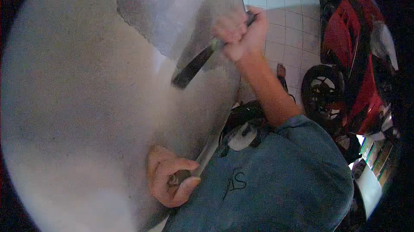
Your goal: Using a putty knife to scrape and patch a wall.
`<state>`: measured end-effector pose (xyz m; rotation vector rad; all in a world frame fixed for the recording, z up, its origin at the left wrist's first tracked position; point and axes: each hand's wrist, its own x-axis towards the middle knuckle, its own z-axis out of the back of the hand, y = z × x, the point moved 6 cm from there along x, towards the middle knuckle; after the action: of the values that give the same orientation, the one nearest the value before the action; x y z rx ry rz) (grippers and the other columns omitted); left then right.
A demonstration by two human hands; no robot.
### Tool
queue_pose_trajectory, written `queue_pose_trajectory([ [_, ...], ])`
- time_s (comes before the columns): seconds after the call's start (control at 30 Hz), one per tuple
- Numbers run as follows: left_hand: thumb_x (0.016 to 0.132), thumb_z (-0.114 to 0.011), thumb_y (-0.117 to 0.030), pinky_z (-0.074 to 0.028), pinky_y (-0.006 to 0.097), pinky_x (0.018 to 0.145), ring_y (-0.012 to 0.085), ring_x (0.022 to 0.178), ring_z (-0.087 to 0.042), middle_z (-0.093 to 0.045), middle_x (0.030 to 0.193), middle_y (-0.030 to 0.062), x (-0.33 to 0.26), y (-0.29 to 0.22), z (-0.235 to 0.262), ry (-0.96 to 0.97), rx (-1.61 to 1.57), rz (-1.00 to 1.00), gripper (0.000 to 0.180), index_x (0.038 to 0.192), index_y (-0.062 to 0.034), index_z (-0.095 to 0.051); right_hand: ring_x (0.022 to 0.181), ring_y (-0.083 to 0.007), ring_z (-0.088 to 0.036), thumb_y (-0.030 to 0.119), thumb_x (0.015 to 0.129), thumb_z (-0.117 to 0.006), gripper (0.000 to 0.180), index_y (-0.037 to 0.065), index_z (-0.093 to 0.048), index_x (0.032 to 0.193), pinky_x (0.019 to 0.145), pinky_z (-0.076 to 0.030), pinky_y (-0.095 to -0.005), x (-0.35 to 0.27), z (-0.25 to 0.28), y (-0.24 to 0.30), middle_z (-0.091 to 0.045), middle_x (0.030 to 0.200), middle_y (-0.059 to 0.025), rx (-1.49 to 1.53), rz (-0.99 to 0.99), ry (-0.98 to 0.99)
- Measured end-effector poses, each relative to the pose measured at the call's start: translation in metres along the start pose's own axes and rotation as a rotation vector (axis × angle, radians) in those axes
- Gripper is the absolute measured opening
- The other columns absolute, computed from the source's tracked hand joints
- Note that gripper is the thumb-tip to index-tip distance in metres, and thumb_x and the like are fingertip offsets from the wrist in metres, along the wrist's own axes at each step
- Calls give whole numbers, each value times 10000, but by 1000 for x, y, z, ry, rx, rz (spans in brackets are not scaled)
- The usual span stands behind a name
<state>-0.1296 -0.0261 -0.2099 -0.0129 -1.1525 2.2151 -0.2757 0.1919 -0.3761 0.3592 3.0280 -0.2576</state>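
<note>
A large curved panel of light grey sheet metal (pixel 86 102) fills the left and middle of the view. My right hand (pixel 241 33) is raised over its upper part and is shut on a scraper-like tool (pixel 194 66) with a dark flat blade; the blurred blade lies against the metal surface. My left hand (pixel 170 178) sits low at the panel's near edge, with fingers curled around that edge. My blue sleeve and shirt fill the lower right.
A white tiled floor (pixel 289 12) runs behind the panel at upper right. A red motorcycle (pixel 353 59) with a black wheel (pixel 323 91) stands at the right. Dark parts and a pale rounded object (pixel 241 135) lie below the panel's edge.
</note>
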Motion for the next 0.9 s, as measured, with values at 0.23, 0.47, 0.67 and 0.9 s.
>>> queue_pose_trajectory([
  [0.23, 637, -786, -202, -336, 328, 580, 204, 645, -463, -541, 768, 82, -2, 6, -2, 61, -13, 18, 339, 901, -14, -688, 353, -106, -264, 336, 826, -478, 336, 168, -339, 570, 338, -263, -267, -4, -9, 11, -286, 436, 47, -54, 51, 148],
  [0.47, 636, -794, -218, -330, 332, 580, 195, 646, -451, -580, 786, 93, 5, 2, -8, 54, 3, -59, 346, 890, -9, -688, 354, -102, -258, 320, 827, -468, 329, 162, -339, 568, 333, -258, -255, 0, -9, 35, -295, 439, 46, 17, 139, 210],
  [0.67, 634, -794, -211, -325, 322, 573, 190, 641, -443, -571, 805, 83, 4, -1, 0, 16, -4, -37, 346, 890, -7, -686, 357, -100, -254, 302, 816, -468, 315, 162, -342, 563, 345, -263, -252, -9, -29, 50, -295, 441, 48, -34, 171, 200],
  [0.9, 621, -788, -204, -329, 330, 573, 193, 645, -445, -549, 794, 77, 2, -1, -5, 43, -2, -16, 346, 894, -15, -688, 375, -101, -281, 294, 805, -474, 306, 156, -346, 564, 353, -261, -252, -12, -12, 47, -308, 450, 45, -49, 135, 186],
])
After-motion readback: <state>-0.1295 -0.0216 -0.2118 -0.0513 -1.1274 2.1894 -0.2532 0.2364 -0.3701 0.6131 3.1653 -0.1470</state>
